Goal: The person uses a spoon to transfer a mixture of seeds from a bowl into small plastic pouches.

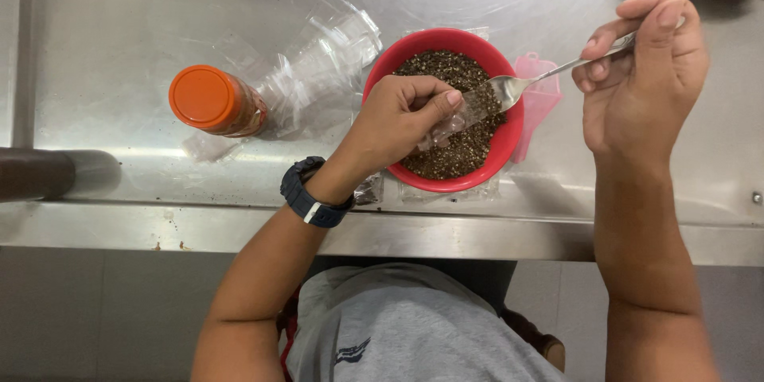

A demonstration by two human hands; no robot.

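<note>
Now, left hand [395,115]: fingers pinched on a small clear plastic pouch [465,114], held over the bowl.
Right hand [645,72]: fingers closed on the handle of a metal spoon [525,83], its tip at the pouch mouth.
Red bowl [509,139]: on the steel tabletop [119,32], full of dark peppercorns [454,151].
Left of bowl: orange-lidded jar [211,99] beside crumpled clear bags [318,64].
Behind bowl: pink scoop [539,99].

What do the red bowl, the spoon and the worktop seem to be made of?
Red bowl: probably plastic, with an even colour and a soft sheen. Spoon in the right hand: metal, mirror-bright, likely steel. Worktop: brushed stainless steel by its look, grey with blurred reflections and a folded front edge.
</note>
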